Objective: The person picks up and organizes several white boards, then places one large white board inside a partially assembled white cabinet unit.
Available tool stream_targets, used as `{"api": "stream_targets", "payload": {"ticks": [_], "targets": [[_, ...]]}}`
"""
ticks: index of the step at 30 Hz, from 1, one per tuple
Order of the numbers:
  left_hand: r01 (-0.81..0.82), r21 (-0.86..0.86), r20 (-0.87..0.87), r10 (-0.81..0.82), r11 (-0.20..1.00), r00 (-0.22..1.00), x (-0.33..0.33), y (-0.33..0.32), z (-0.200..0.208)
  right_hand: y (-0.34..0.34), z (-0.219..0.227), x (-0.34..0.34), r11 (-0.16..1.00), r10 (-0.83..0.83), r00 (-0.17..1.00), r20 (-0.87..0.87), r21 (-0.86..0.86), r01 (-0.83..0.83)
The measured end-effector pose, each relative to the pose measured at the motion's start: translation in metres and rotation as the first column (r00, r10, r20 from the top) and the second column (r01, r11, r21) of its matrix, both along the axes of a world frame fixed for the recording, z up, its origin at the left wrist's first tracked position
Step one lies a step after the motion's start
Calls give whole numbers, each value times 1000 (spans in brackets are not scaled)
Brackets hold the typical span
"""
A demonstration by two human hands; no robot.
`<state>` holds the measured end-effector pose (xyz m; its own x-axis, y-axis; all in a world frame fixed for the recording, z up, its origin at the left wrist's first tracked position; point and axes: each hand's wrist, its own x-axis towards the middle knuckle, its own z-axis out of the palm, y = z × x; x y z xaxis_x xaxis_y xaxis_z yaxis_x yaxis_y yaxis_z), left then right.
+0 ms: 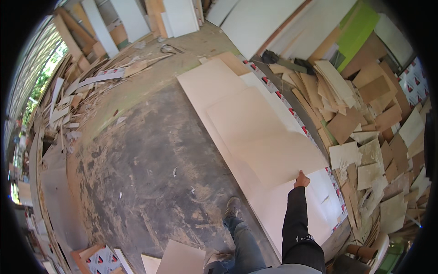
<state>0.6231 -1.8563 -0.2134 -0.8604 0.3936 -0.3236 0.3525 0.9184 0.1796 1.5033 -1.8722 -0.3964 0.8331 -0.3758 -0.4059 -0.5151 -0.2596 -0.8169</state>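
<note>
Head view: thin beige sheet ahead-left of the right hand, edge in its pinch

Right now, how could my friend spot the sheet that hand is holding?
Start with the long, pale stack of boards slanting beside the dark floor. On top, across its middle, find the smaller cream sheet. Unlike the flat layers under it, this one visibly bends, and the right hand pinches its near edge.
</note>
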Motion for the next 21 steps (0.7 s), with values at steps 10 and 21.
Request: {"api": "stream_targets", "payload": {"ticks": [10, 21], "targets": [[20, 374, -208, 62, 927, 976, -75, -229, -17, 78, 175, -122, 651, 397, 774, 494, 443, -616], [-450, 591, -70, 599, 669, 798, -54, -299, 89, 133, 334, -475, 148, 735, 397, 550, 442, -885]]}}
